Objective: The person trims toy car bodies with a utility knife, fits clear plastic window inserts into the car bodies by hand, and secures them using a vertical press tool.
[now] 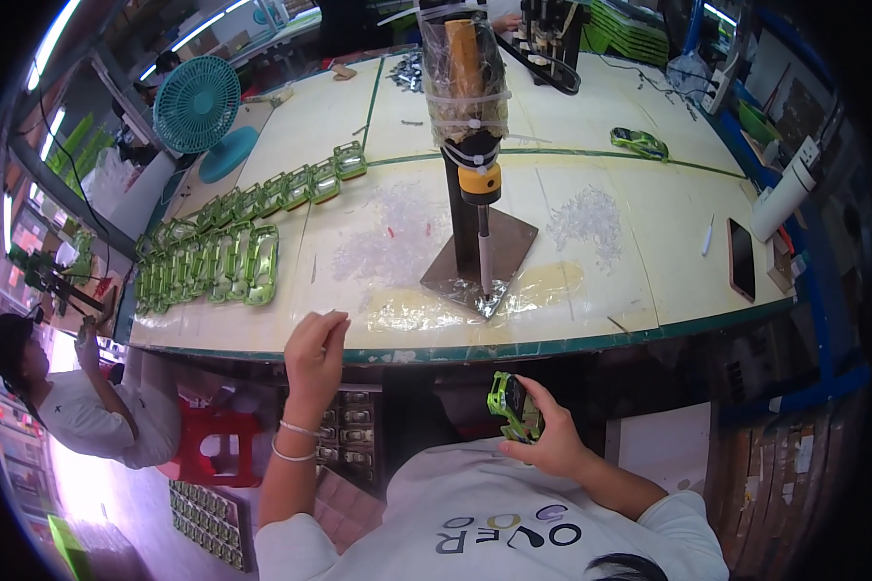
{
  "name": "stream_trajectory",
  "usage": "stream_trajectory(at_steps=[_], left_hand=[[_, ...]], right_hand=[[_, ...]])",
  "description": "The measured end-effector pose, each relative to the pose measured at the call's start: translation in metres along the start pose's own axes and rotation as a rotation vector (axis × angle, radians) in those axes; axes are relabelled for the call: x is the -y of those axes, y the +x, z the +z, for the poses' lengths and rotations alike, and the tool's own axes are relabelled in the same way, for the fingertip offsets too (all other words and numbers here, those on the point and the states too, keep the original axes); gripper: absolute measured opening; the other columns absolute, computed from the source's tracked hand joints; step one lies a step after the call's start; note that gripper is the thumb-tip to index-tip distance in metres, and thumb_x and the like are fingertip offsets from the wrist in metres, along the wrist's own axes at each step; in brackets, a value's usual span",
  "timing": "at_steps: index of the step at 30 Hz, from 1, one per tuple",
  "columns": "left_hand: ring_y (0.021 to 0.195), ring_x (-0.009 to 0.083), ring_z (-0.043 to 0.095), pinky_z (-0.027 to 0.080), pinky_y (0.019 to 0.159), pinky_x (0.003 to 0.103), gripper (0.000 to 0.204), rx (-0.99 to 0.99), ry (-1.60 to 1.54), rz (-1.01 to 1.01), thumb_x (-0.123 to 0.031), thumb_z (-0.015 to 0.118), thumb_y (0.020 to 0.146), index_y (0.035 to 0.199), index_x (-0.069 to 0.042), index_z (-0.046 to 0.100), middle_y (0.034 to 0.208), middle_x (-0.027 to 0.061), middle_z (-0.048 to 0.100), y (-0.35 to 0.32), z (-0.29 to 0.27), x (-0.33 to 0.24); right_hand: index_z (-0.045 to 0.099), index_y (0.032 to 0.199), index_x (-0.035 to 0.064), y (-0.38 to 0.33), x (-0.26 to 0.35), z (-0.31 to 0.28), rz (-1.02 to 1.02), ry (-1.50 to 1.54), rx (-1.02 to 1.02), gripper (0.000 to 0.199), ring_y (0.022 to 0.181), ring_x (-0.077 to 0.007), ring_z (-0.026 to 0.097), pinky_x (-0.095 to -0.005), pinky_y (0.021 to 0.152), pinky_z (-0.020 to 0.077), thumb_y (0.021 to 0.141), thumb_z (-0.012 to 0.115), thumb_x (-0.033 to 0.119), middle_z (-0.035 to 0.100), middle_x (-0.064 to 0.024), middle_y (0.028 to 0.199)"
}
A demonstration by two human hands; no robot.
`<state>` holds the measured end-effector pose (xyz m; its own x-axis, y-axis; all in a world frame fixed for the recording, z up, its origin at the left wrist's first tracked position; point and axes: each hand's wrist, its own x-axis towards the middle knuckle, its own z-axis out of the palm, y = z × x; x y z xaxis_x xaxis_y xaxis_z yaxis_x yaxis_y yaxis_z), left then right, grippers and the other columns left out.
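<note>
Your left hand (315,353): raised at the near edge of the bench (576,315), left of centre; its thumb and fingertips are pressed together, and you cannot tell whether a tiny piece sits between them.
Your right hand (549,436): on the near side of the bench edge, right of centre, its fingers and thumb pinching 1 green shell.
Green shell (501,397): in your right hand, in front of your shirt and off the bench; it is car-shaped, with a dark part facing your fingers.
Driver (480,182): standing upright at the middle of the bench, with a yellow collar and a clear wrapping around its upper part; its tip points down over the near part of the dark plate (443,274).
Clear pieces: 2 loose heaps, a left heap (378,237) with 2 small red bits in it, and a right heap (588,228).
Shell rows (208,266): many green shells side by side at the left of the bench.
Lone shell (639,143): farther back, to the right.
Fan (197,104): teal, far left.
Phone (740,259): dark-screened, at the right, with a thin white tool (708,235) just left of it.
Co-worker (97,412): at the left, beside a red stool (196,447).
</note>
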<state>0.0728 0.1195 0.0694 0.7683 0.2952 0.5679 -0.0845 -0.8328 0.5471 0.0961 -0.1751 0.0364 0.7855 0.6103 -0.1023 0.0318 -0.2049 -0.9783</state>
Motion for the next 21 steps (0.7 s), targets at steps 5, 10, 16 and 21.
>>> stream_trajectory(at_steps=[5, 10, 16, 21], left_hand=[[0.066, 0.0108, 0.056, 0.047, 0.058, 0.019, 0.01, -0.017, -0.695, -0.351, 0.006, 0.057, 0.075, 0.085, 0.005, 0.059, 0.076, 0.0075, 0.056, -0.034, 0.015, -0.038], [0.065, 0.0109, 0.055, 0.047, 0.057, 0.018, 0.016, 0.057, -0.831, -0.304, 0.009, 0.057, 0.072, 0.087, 0.005, 0.059, 0.078, 0.0079, 0.056, -0.039, 0.016, -0.073], [0.066, 0.0114, 0.045, 0.038, 0.059, 0.02, 0.028, 0.367, -0.758, -0.054, 0.01, 0.052, 0.073, 0.099, 0.003, 0.058, 0.071, 0.0052, 0.049, -0.037, 0.018, -0.098], [0.063, 0.0117, 0.046, 0.038, 0.056, 0.02, 0.024, 0.394, -0.805, -0.111, 0.009, 0.052, 0.073, 0.095, 0.003, 0.059, 0.071, 0.0058, 0.05, -0.041, 0.025, -0.111]], right_hand=[[0.031, 0.124, 0.0007, 0.007, 0.009, -0.006, -0.032, -0.074, -0.026, 0.078, 0.094, -0.0142, 0.052, -0.0268, 0.082, 0.0412, 0.059, 0.073, 0.011, 0.052, -0.0121, 0.107], [0.032, 0.125, 0.002, 0.013, 0.018, -0.011, -0.163, -0.139, -0.058, 0.078, 0.087, -0.0126, 0.053, -0.0244, 0.07, 0.0449, 0.058, 0.072, 0.009, 0.052, -0.0114, 0.107], [0.033, 0.124, 0.0029, 0.011, 0.02, -0.013, -0.234, -0.181, -0.095, 0.078, 0.078, -0.0168, 0.056, -0.0264, 0.067, 0.0466, 0.057, 0.073, 0.009, 0.052, -0.013, 0.104], [0.035, 0.124, 0.0035, 0.007, 0.016, -0.015, -0.26, -0.18, -0.114, 0.078, 0.077, -0.0214, 0.057, -0.0295, 0.068, 0.0474, 0.056, 0.073, 0.011, 0.053, -0.0146, 0.1]])
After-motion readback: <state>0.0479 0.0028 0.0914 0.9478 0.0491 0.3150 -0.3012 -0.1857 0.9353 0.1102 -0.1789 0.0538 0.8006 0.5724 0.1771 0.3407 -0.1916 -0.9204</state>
